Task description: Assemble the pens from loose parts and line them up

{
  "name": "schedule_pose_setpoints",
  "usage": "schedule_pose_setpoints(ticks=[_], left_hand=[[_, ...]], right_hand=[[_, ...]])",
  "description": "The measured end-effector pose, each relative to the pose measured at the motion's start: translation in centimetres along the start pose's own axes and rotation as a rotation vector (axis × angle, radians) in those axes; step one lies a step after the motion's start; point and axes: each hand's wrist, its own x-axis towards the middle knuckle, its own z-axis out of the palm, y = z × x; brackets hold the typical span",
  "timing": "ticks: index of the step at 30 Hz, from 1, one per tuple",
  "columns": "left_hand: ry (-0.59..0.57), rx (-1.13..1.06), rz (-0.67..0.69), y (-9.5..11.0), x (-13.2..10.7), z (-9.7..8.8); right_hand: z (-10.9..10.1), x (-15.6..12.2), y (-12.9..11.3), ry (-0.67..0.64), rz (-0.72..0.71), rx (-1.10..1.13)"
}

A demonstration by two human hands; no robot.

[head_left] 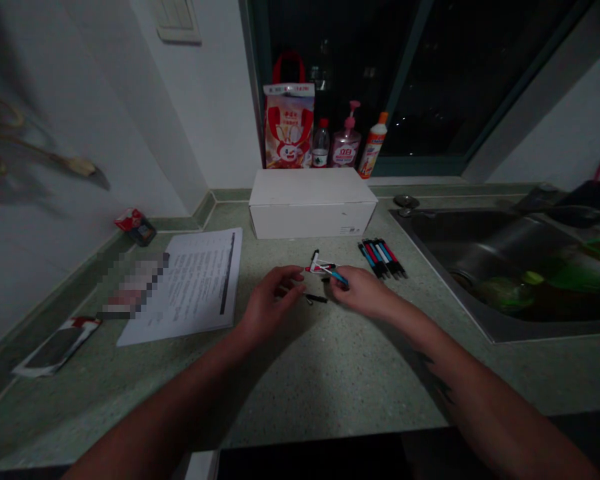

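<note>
Green speckled stone forms the bench [300, 380], with the work sited centrally, between its front edge and the white cardboard box [313, 219] near its rear edge. Right hand [357, 287]: fingers closed on a slim blue pen barrel [339, 278], held slanting inward, apparently so that its end is presented to the opposite hand. Left hand [275, 293]: fingers curled with thumb and fingertips apart, nothing visibly gripped; contact with the small red-and-black pen piece [309, 269] near its fingertips cannot be confirmed. One small black pen part [316, 298] lies between the hands, presumably placed within reach of both. Red, blue and white pens with black ends [381, 259] lie side by side near the steel sink's [443, 277] left edge, likely grouped there to leave working room. White printed sheets [193, 283] lie towards the bench's left edge, clear of the hands.
</note>
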Motion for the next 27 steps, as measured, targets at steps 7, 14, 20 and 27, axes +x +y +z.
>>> schedule_pose_setpoints(ticks=[7, 14, 20, 27], left_hand=[[-0.02, 0.02, 0.01, -0.6, 0.0, 0.1], [-0.012, -0.003, -0.022, -0.2, -0.1, 0.3], [0.043, -0.004, -0.01, -0.1, -0.2, 0.2], [-0.05, -0.047, -0.043, -0.7, 0.0, 0.7]], right_hand=[[0.9, 0.1, 0.1, -0.128, -0.051, -0.087], [2.0, 0.0, -0.2, -0.062, -0.031, -0.284], [1.5, 0.4, 0.0, 0.0, -0.046, -0.125], [1.4, 0.2, -1.5, -0.05, -0.064, 0.421]])
